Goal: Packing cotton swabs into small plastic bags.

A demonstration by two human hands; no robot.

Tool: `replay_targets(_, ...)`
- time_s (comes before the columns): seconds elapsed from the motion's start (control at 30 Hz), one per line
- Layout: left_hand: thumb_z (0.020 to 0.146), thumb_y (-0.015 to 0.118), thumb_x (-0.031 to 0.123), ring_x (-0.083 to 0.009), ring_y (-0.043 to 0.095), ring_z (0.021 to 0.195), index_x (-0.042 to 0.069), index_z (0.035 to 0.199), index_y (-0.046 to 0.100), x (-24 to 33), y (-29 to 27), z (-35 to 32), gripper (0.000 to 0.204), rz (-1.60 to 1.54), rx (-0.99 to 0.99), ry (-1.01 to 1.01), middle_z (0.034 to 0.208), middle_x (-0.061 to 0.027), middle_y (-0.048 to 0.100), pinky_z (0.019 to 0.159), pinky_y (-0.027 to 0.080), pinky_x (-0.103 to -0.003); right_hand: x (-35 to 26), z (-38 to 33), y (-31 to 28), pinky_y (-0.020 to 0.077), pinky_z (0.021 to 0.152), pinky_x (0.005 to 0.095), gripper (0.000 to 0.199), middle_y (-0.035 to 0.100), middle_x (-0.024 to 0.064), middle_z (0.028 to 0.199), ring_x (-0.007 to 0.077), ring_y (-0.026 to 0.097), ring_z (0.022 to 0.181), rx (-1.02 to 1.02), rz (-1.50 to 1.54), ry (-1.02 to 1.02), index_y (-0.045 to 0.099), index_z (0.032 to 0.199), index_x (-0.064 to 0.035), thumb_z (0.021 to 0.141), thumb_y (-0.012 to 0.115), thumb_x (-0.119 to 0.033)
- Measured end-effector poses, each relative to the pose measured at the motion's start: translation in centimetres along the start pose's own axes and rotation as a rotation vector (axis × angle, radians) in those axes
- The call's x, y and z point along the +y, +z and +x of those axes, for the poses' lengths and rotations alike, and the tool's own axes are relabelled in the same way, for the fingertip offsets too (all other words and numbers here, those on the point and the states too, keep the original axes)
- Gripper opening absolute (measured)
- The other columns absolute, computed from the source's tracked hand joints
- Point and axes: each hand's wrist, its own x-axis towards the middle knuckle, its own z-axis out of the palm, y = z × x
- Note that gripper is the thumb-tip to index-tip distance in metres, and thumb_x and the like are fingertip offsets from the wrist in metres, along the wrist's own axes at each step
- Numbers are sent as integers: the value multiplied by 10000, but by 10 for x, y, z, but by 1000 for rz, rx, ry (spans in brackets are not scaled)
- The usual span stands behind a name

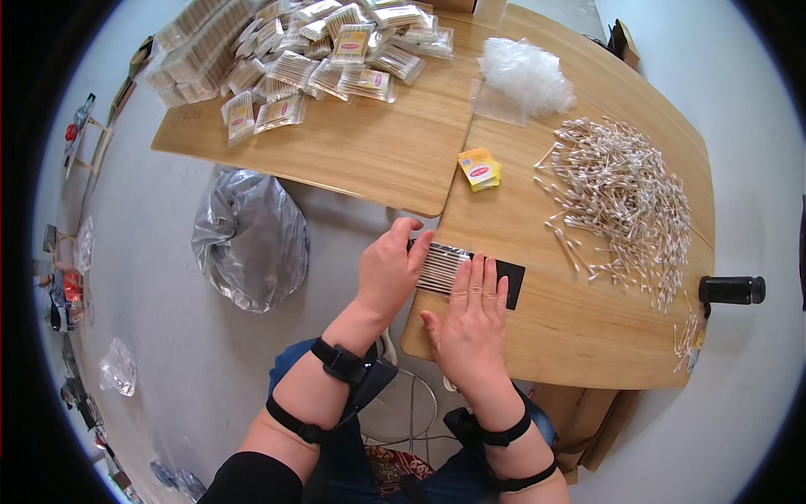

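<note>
A row of cotton swabs [441, 267] lies side by side, partly over a flat black card [511, 284], near the table's front left edge. At the swabs' left end is my left hand [388, 265], its thumb and fingers closed around that end; the far fingertips are partly hidden. My right hand [472, 332] lies flat, its fingers stretched across the swabs' right end and the card. A small stack of yellow printed cards [480, 170] lies beyond my hands. Loose cotton swabs [625, 206] form a big heap at the right.
Clear plastic bags [525, 77] lie in a pile at the back. Many filled swab packets [336, 50] cover the far left table. A large grey plastic bag [250, 244] stands on the floor at the left. A black bottle [732, 290] is beyond the right edge.
</note>
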Motion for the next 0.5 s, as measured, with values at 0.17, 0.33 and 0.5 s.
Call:
replay_targets(0.17,1017,568,282,-326,628,673,3,994,613,-25,5,8,283,-417,130,-92,753,-171,649,621,478,-398,4,1,-1,103,1217,554,893,266,323,1566,437,183,1499,93,27,50,262,1485,150,921,615,-445)
replay_targets(0.33,1029,544,250,-313,615,676,-11,968,625,-14,2,7,280,-308,18,-136,756,-176,644,635,478,-382,8,0,-3,85,1216,562,923,253,324,1572,432,177,1502,30,-77,75,266,1480,158,919,595,-497)
replay_targets(0.5,1033,536,243,-325,620,691,-5,975,637,-14,10,8,274,-329,69,-41,784,-188,651,644,483,-387,1,6,-1,72,1218,561,935,258,320,1572,423,172,1506,32,-71,73,278,1475,158,912,594,-519)
